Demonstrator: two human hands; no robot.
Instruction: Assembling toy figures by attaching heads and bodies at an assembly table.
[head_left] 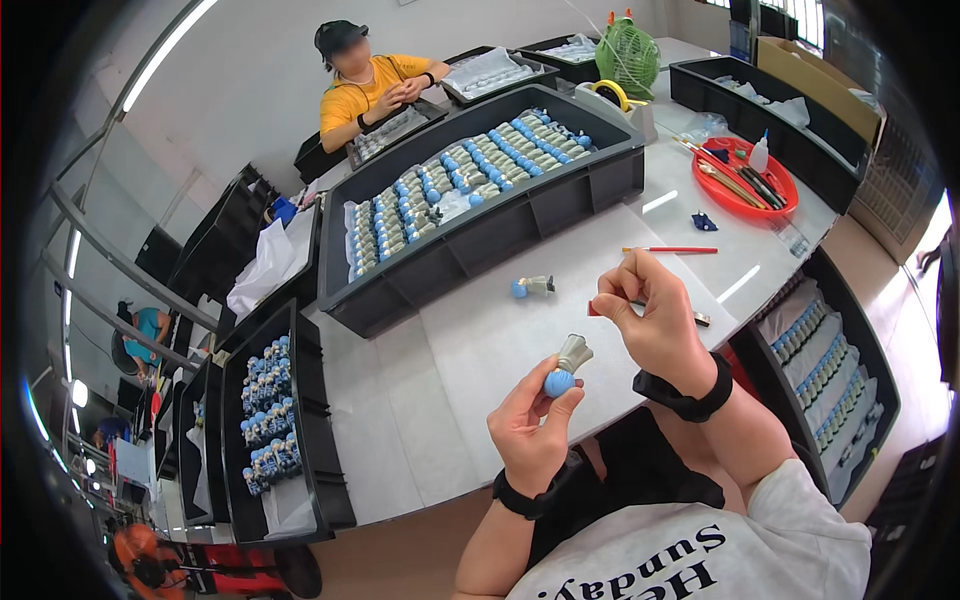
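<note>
My left hand is closed around a small figurine with a round blue head and a flared grey-green body. The figurine tilts with its body pointing up and away. To its right, my right hand is raised, fingers curled in a pinch on something with a small red tip; the rest is hidden by the fingers. Its red tip is apart from the figurine. Another blue-headed figurine lies on the white sheet beyond my hands. Beside my right hand, a short dark piece partly shows.
Beyond the sheet stands a big grey crate with rows of figurines. Another figurine crate is at left, one at lower right. A red tray holds brushes and a bottle; a red brush lies nearer. Across sits a person in yellow.
</note>
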